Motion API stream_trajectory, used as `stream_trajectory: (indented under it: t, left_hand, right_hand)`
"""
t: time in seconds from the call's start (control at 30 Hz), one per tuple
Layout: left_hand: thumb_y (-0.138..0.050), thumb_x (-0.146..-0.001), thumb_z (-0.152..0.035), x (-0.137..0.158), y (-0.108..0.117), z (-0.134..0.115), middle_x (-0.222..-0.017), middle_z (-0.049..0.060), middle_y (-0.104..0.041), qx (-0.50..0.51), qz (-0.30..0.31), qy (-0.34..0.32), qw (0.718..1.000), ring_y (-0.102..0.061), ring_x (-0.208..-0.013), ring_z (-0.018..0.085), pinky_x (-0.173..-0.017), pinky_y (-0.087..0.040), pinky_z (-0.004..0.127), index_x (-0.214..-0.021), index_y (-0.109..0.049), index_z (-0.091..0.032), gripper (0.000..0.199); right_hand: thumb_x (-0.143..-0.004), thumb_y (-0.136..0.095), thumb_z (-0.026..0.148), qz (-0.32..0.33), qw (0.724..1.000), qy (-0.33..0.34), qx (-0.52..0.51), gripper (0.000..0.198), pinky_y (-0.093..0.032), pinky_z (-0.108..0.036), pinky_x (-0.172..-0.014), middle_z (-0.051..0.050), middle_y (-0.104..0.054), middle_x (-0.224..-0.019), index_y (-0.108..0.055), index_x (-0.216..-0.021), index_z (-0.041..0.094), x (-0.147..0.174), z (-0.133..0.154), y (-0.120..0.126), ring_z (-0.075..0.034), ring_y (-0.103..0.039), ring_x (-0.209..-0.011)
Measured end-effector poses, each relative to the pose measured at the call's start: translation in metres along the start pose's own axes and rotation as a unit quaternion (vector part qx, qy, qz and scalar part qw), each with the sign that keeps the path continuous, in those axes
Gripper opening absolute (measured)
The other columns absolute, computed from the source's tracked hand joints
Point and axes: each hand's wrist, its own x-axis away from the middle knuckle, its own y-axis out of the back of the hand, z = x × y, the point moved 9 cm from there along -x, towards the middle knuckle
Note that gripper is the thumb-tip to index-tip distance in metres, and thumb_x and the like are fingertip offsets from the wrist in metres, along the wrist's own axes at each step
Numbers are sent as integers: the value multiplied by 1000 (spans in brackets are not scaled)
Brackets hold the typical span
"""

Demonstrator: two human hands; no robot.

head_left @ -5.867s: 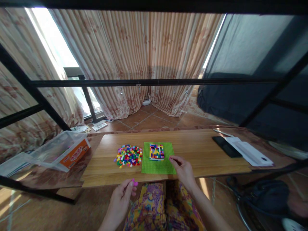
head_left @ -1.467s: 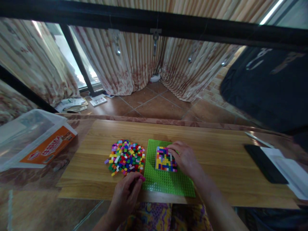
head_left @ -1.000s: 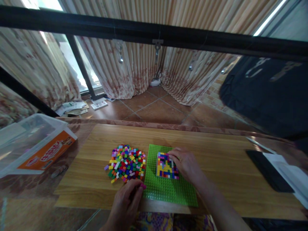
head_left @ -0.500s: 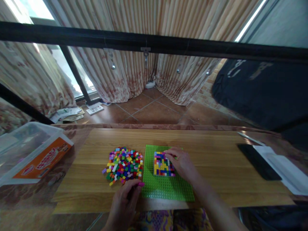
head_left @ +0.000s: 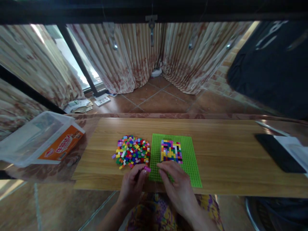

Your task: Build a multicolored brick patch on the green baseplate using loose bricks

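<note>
My left hand [head_left: 132, 183] pinches a magenta toy brick [head_left: 147, 169] between thumb and fingertips, just left of the green studded baseplate [head_left: 191, 160]. My right hand [head_left: 177, 184] hovers over the near part of that baseplate. Its fingers are bent, a gap shows between thumb and forefinger, and I see nothing between them. On the baseplate stands a rectangular build of multicoloured bricks [head_left: 170, 150], with a light-toned gap in its top layer towards the right. A heap of loose small bricks [head_left: 133, 150] lies on the wood left of the baseplate.
A clear plastic bin [head_left: 50, 128] with an orange label stands beyond the table's left end. A dark flat object [head_left: 279, 152] and white paper [head_left: 288, 142] lie at the right end. A dark metal bar [head_left: 77, 14] crosses above the table [head_left: 223, 154].
My right hand has left the brick build and drawn back towards my left hand. The left hand still holds the magenta brick. The camera view has tilted down.
</note>
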Motion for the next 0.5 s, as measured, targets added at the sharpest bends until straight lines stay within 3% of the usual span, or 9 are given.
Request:
stream_trajectory:
  t: [0.23, 0.5]
  left_hand:
    - [-54, -91, -26, 0, 3, -7, -86, 3, -72, 2, -4, -50, 999, -66, -77, 14, -70, -52, 23, -95, -70, -19, 18]
    - [-58, -88, -21, 1, 6, -15, -90, 3, -75, -11, -13, -103, 995, -69, -79, 13, -72, -54, 21, -103, -72, -21, 20]
  right_hand:
    - [-90, -54, 23, 39, 998, -59, 3, 20, -53, -32, -80, -6, -71, -95, -68, -103, 19, 7, -6, -34, -18, -66, -89]
    - [-91, -54, 30, 75, 973, -188, -108, 18, -49, -25, -74, -2, -71, -89, -70, -91, 22, 14, -19, -47, -15, -65, -83]
